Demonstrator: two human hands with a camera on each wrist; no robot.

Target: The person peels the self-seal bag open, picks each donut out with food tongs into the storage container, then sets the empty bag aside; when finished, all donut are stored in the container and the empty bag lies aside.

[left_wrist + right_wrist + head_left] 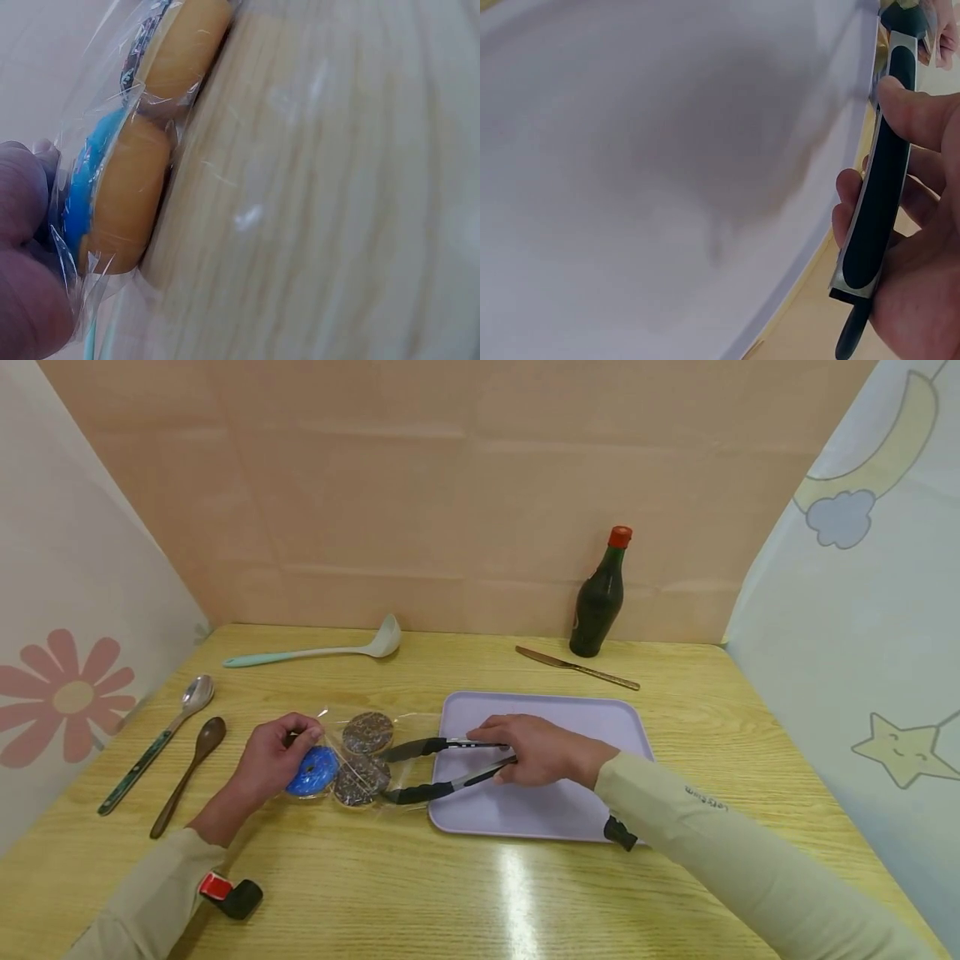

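Fingers of the left grip (273, 756) pinch the clear bag (408, 729) left of the tray (600, 727) — thin, slippery film, probably best gathered firmly at its edge. Inside, the blue donut (311, 772) and two dark donuts (367, 732) look light, perhaps soft, so a gentle hold around their sides suits. Stiff-looking tongs (427, 792) — arms apart — sit clasped in the right grip (538, 750) above the tray.

Tabletop booth (360, 893) with cartoon-printed walls (862, 610)

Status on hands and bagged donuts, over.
Left hand pinches clear bag; right hand holds tongs, tips at dark donuts. Blue donut also bagged. No obstruction visible.
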